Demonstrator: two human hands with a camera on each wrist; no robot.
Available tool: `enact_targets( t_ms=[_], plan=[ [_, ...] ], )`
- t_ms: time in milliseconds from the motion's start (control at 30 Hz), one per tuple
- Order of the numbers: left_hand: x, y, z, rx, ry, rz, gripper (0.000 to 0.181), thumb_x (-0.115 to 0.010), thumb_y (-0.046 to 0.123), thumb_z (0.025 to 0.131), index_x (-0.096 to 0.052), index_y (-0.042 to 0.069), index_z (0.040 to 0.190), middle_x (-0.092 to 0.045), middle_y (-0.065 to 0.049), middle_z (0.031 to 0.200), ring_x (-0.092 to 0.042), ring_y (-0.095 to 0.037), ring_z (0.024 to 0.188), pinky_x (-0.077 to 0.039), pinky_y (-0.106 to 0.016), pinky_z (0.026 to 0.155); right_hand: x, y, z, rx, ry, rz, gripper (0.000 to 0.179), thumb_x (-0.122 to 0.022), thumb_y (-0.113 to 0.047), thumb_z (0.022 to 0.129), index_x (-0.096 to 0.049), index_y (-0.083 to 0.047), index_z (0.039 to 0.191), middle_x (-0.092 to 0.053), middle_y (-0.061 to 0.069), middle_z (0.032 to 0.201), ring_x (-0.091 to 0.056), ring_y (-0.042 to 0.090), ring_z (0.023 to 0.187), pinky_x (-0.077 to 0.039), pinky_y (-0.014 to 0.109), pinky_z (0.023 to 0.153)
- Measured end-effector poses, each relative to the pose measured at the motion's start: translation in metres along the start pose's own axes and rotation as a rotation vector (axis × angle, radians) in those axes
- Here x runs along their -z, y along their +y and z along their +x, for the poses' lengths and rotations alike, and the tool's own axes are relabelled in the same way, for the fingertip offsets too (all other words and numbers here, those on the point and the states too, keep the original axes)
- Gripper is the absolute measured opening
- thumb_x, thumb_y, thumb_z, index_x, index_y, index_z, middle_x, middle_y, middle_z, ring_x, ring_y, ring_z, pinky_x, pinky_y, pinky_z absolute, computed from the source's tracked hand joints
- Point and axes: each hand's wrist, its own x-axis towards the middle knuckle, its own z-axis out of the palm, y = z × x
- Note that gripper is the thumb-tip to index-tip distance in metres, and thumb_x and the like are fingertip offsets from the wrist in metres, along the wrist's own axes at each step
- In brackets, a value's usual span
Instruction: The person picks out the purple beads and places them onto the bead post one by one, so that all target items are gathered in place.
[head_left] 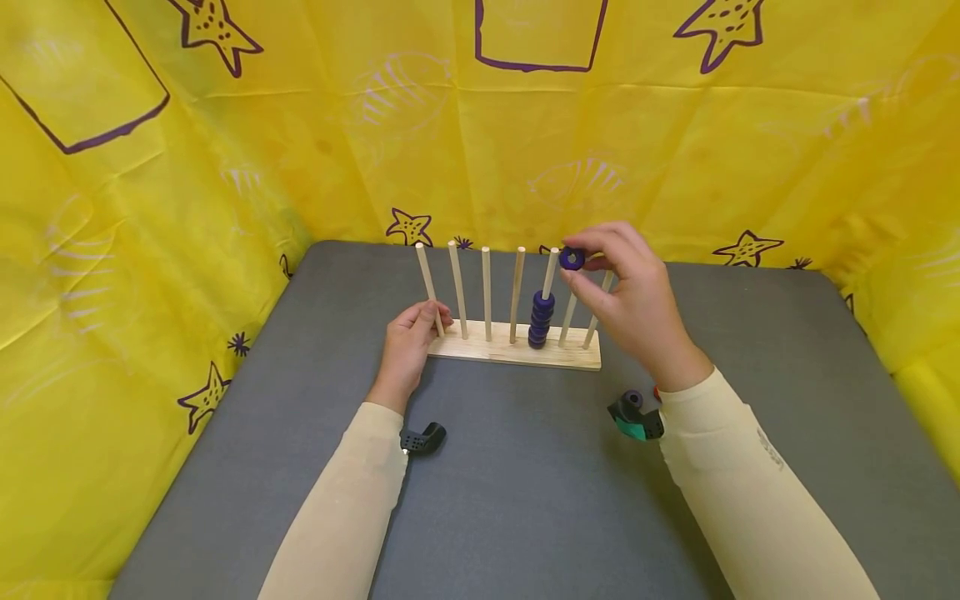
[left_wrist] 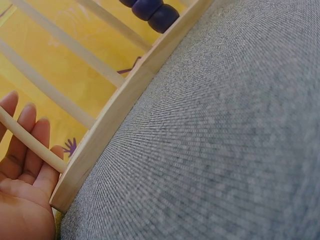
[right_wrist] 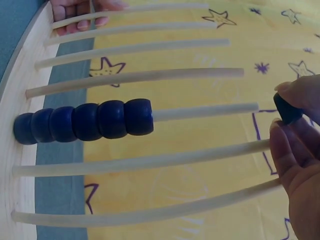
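A wooden stand (head_left: 487, 352) holds several upright pegs in a row. Several dark blue beads (head_left: 541, 320) are stacked on the third peg from the right, filling its lower part. My right hand (head_left: 633, 292) pinches one more dark blue bead (head_left: 567, 263) between thumb and fingers; in the right wrist view this bead (right_wrist: 287, 109) is just beyond that peg's tip (right_wrist: 255, 107), apart from it. At the stand's left end, my left hand (head_left: 407, 342) holds the leftmost peg (left_wrist: 32, 141) low down, with its fingers behind the peg in the left wrist view.
The stand is on a grey table (head_left: 510, 500), near its back edge. Yellow cloth (head_left: 360, 150) with printed stars and fish hangs around the back and sides. A small red thing (head_left: 657, 393) shows beside the right wrist, mostly hidden.
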Motion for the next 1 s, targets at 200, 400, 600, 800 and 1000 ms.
enact_targets(
  t_ms=[200, 400, 600, 800, 1000],
  plan=[
    [0.0, 0.0, 0.001, 0.002, -0.007, 0.016, 0.045, -0.061, 0.034, 0.114, -0.072, -0.01, 0.115, -0.07, -0.022, 0.107, -0.068, -0.033, 0.108, -0.055, -0.039, 0.102, -0.004, 0.001, 0.005, 0.009, 0.014, 0.02, 0.031, -0.082, 0.014, 0.091, -0.074, 0.008, 0.121, -0.066, 0.019, 0.118, -0.066, 0.027, 0.104, -0.057, 0.024, 0.091],
    [0.001, 0.001, 0.0, -0.003, -0.008, 0.009, 0.045, -0.061, 0.035, 0.113, -0.073, -0.009, 0.114, -0.07, -0.023, 0.107, -0.069, -0.03, 0.107, -0.055, -0.037, 0.102, -0.007, -0.001, 0.008, 0.021, 0.014, -0.003, 0.031, -0.083, 0.011, 0.092, -0.075, 0.007, 0.122, -0.067, 0.018, 0.118, -0.064, 0.026, 0.11, -0.057, 0.025, 0.091],
    [0.001, 0.0, 0.001, 0.004, -0.013, 0.002, 0.044, -0.061, 0.031, 0.114, -0.072, -0.011, 0.116, -0.07, -0.023, 0.107, -0.069, -0.03, 0.108, -0.053, -0.042, 0.106, -0.007, 0.0, 0.011, 0.045, 0.036, -0.038, 0.031, -0.084, 0.01, 0.092, -0.075, 0.007, 0.122, -0.068, 0.019, 0.118, -0.063, 0.029, 0.108, -0.052, 0.029, 0.097],
    [0.001, 0.001, 0.0, 0.008, -0.012, 0.004, 0.042, -0.06, 0.028, 0.114, -0.072, -0.012, 0.116, -0.07, -0.022, 0.107, -0.068, -0.03, 0.109, -0.052, -0.045, 0.108, -0.008, 0.003, 0.014, 0.043, 0.02, -0.032, 0.03, -0.084, 0.009, 0.092, -0.075, 0.008, 0.121, -0.068, 0.019, 0.116, -0.062, 0.03, 0.103, -0.05, 0.029, 0.096],
    [0.0, 0.001, 0.001, -0.005, -0.011, 0.018, 0.044, -0.06, 0.031, 0.115, -0.072, -0.011, 0.114, -0.072, -0.015, 0.104, -0.069, -0.031, 0.107, -0.055, -0.042, 0.103, -0.01, 0.007, 0.014, 0.03, 0.0, -0.042, 0.028, -0.085, 0.008, 0.092, -0.076, 0.007, 0.119, -0.069, 0.017, 0.114, -0.061, 0.028, 0.099, -0.049, 0.028, 0.091]
  ],
)
